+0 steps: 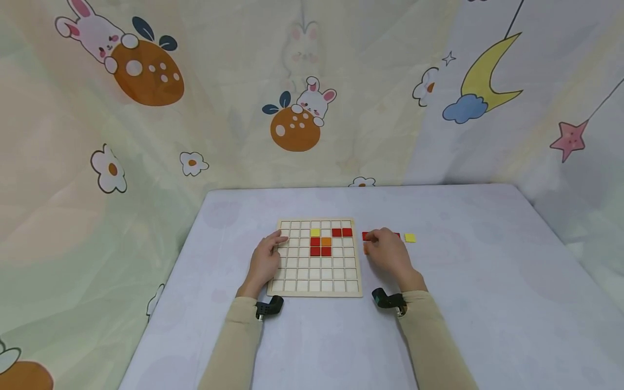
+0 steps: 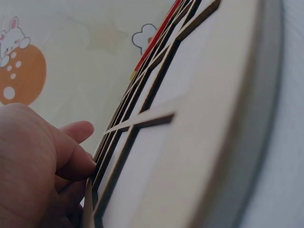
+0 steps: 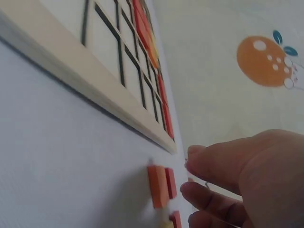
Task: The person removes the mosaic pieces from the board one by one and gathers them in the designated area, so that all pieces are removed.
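Note:
A square wooden grid board lies flat on the table. On it sit a yellow tile, an orange tile and several red tiles. My left hand rests along the board's left edge, fingertips at the rim. To the right of the board, my right hand hovers over loose tiles with thumb and fingers apart. In the right wrist view an orange tile and a red tile lie just by its fingertips, and nothing shows between them.
A loose yellow tile lies to the right of my right hand, beside a row of red tiles that the hand partly covers. A pale cloth covers the table. Patterned fabric hangs behind and at the sides.

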Action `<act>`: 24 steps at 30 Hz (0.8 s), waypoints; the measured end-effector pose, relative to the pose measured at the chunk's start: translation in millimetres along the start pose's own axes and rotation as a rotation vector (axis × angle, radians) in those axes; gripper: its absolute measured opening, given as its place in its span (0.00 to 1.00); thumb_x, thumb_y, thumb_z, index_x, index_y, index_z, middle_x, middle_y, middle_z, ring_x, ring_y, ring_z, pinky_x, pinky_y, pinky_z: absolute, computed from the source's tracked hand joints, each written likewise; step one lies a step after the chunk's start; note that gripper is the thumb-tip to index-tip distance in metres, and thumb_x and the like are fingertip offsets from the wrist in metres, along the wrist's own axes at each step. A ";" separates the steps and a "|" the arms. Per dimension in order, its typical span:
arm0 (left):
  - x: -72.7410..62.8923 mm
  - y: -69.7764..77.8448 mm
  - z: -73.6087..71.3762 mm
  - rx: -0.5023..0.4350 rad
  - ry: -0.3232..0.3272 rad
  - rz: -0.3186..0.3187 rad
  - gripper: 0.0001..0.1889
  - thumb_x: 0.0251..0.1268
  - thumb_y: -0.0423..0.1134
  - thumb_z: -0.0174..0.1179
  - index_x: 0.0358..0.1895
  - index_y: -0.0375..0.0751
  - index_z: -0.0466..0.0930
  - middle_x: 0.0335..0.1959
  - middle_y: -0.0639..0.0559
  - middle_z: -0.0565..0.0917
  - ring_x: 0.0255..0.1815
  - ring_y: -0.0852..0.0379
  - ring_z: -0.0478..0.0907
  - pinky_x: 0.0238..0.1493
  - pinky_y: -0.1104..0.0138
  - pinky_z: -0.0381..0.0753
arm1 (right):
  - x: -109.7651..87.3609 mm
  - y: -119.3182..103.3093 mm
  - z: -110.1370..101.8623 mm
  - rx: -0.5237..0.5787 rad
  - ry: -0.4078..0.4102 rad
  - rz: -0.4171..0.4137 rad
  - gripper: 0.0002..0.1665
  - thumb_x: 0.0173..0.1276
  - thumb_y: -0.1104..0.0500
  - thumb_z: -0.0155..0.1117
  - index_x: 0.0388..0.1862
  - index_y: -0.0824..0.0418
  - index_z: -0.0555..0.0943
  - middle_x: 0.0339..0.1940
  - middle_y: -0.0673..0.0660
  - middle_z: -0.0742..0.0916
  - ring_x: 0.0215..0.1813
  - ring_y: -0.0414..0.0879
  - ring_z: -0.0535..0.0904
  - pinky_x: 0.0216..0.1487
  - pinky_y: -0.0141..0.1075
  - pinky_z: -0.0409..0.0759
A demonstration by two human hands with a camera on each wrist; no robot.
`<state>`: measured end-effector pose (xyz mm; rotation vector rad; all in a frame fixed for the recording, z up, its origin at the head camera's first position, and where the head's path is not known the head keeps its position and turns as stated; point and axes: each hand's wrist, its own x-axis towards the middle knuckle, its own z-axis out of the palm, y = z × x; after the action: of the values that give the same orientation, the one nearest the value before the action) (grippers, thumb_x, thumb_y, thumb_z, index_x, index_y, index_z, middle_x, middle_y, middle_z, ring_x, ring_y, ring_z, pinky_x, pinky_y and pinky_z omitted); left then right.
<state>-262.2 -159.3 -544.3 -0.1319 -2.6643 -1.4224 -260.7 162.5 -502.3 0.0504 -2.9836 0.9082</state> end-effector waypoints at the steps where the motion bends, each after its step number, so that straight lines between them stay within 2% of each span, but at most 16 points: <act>1: 0.0 0.3 -0.1 -0.001 -0.001 -0.001 0.23 0.67 0.24 0.42 0.58 0.41 0.81 0.71 0.50 0.69 0.76 0.48 0.58 0.81 0.61 0.46 | -0.1 -1.7 2.7 0.003 0.007 -0.012 0.14 0.68 0.57 0.61 0.48 0.62 0.84 0.44 0.59 0.83 0.43 0.52 0.79 0.46 0.45 0.84; 7: -0.3 1.5 -1.0 0.001 -0.007 -0.006 0.23 0.67 0.24 0.42 0.58 0.41 0.81 0.71 0.50 0.69 0.76 0.49 0.58 0.81 0.62 0.46 | -3.1 -13.7 14.2 0.031 0.024 -0.042 0.14 0.69 0.55 0.62 0.49 0.59 0.84 0.45 0.56 0.82 0.46 0.51 0.80 0.49 0.45 0.86; 19: -0.8 3.3 -2.2 0.003 -0.005 0.000 0.23 0.66 0.23 0.43 0.58 0.41 0.81 0.71 0.49 0.69 0.75 0.48 0.58 0.81 0.61 0.47 | -6.7 -31.3 30.4 0.032 0.010 -0.136 0.14 0.66 0.56 0.66 0.48 0.58 0.85 0.43 0.54 0.82 0.40 0.47 0.75 0.40 0.38 0.83; 24: -1.1 2.5 -1.8 0.004 -0.005 -0.004 0.23 0.67 0.23 0.42 0.58 0.41 0.81 0.72 0.49 0.68 0.76 0.49 0.57 0.81 0.62 0.47 | -10.0 -37.2 36.7 0.038 -0.009 -0.158 0.15 0.65 0.56 0.67 0.50 0.56 0.85 0.46 0.52 0.82 0.43 0.46 0.76 0.45 0.39 0.84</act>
<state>-260.6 -159.4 -541.3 -0.1300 -2.6729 -1.4205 -249.8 111.4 -512.4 0.2873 -2.9186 0.9476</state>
